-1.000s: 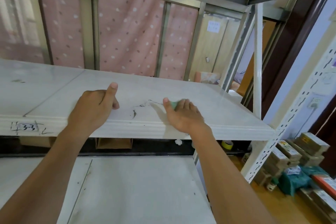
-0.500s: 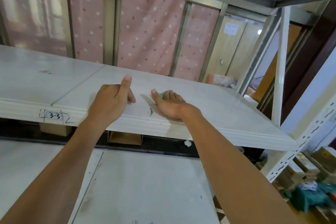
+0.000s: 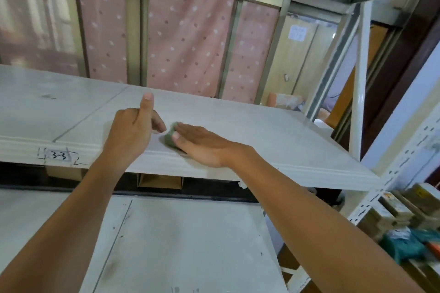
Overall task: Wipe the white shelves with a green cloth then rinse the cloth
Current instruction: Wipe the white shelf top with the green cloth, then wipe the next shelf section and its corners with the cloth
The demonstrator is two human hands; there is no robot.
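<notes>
Two hands work at the front edge of the upper white laminate shelf board (image 3: 262, 135), mid-frame. A second ago the right hand (image 3: 202, 145) sat further right, over dark scribbled smudges. It has since swept left until it nearly meets the left hand (image 3: 133, 131). No smudges show between the hands now, so that patch looks wiped, though the palm may hide some.

The right hand's fingers lie straight and together, pressing the small, bunched green cloth (image 3: 170, 139) flat on the board; only a soft, rounded lump of it shows beyond the fingertips. The left hand braces on the shelf beside it, fingers curled under and holding nothing, thumb raised.

The board is smooth, with a faint grain, a moulded lip and a seam running toward the upper left. A grey smear remains at far left. A handwritten "3-3" label (image 3: 57, 155) marks the lip. The lower white shelf (image 3: 190, 245), bottom centre, is scuffed and speckled, so wiping is likely far from finished, and rinsing has yet to come.
</notes>
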